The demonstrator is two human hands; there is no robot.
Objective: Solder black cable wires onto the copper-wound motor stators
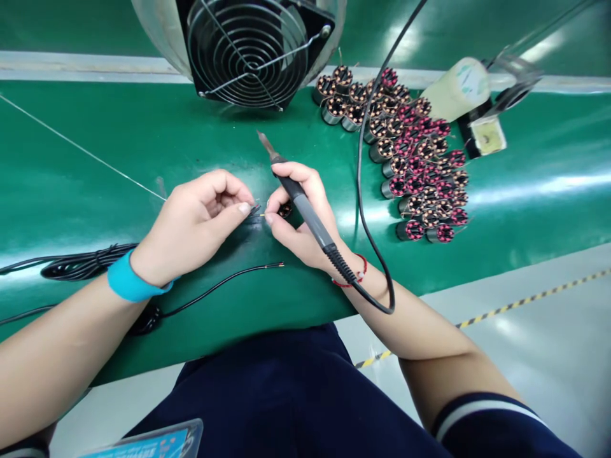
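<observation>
Left hand (184, 226) has thin wires (256, 210) pinched tight, right hand (310, 238) grips the soldering iron (309, 216), so I'd point its tip (263, 141) away from those fingers.

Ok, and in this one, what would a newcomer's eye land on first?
Probably the packed cluster of small wound cores, copper-coloured and pinkish-red, right of centre on the green bench. Next, the large black fan with its ring grille at the top, then the soldering iron in the right hand, mid-picture, its tip angled up towards the fan.
</observation>
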